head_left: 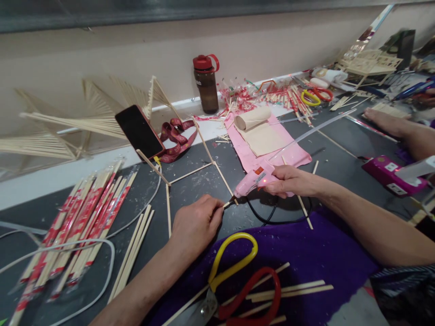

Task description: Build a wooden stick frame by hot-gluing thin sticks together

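Observation:
My right hand point(294, 181) is wrapped round a pink hot glue gun point(249, 181), whose small light glows orange. Its dark nozzle meets the pale tip of a thin wooden stick point(227, 205), which my left hand point(197, 217) pinches between thumb and fingers; most of that stick is hidden. Just beyond my hands stands a frame of wooden sticks point(190, 174), some lying on the table and some rising from its corners. Scissors point(205, 310) with one yellow and one red handle lie closest to me, over loose sticks on a purple cloth point(306, 244).
Left lie red-wrapped packs of chopsticks point(78, 222) and a white cable point(110, 258). A phone point(140, 131) leans against a stick structure point(78, 124). Behind stand a bottle point(206, 88) and a pink cloth point(295, 154). At right are a purple box point(390, 174) and another person's hand point(384, 118).

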A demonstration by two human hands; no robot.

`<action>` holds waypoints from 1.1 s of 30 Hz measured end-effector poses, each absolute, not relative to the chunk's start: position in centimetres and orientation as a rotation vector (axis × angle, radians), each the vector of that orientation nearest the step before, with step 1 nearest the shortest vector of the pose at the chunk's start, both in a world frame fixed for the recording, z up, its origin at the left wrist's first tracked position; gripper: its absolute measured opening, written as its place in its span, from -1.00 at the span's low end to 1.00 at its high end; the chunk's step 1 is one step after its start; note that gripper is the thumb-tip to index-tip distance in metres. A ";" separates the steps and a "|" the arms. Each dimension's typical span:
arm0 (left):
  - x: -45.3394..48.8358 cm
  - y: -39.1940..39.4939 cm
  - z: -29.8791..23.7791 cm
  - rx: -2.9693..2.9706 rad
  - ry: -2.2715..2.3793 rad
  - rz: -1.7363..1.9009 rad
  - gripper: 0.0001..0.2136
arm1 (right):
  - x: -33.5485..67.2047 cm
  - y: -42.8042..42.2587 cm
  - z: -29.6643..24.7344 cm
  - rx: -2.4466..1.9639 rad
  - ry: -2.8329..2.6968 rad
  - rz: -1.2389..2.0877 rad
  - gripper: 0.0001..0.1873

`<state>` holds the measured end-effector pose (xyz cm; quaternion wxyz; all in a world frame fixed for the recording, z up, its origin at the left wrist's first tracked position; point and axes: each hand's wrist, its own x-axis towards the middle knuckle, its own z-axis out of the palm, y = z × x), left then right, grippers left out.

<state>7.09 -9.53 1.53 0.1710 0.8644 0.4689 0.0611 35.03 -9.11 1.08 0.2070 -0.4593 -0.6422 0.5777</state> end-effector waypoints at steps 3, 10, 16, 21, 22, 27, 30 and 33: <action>7.1 -9.5 1.6 2.453 1.335 0.169 -0.80 | 35.1 -9.1 1.0 -1.282 -1.791 1.601 -0.63; 7.1 -9.5 1.5 2.462 1.329 0.166 -0.80 | 35.2 -9.1 1.2 -1.260 -1.805 1.603 -0.62; 7.0 -9.5 1.3 2.456 1.329 0.162 -0.80 | 35.2 -8.9 1.5 -1.166 -1.704 1.627 -0.62; 6.9 -9.3 1.2 2.473 1.320 0.153 -0.78 | 34.9 -8.7 1.7 -1.040 -1.369 1.683 -0.73; 6.9 -9.2 1.2 2.477 1.323 0.145 -0.78 | 34.9 -8.6 1.7 -1.021 -1.325 1.708 -0.73; 6.9 -9.1 1.2 2.490 1.329 0.112 -0.77 | 34.8 -8.2 1.5 -0.877 -1.207 1.783 -0.51; 6.9 -9.2 1.2 2.490 1.334 0.104 -0.77 | 34.7 -8.2 1.4 -0.834 -1.174 1.824 -0.43; 6.9 -9.2 1.2 2.485 1.337 0.091 -0.77 | 34.5 -8.3 1.3 -0.839 -1.166 1.837 -0.38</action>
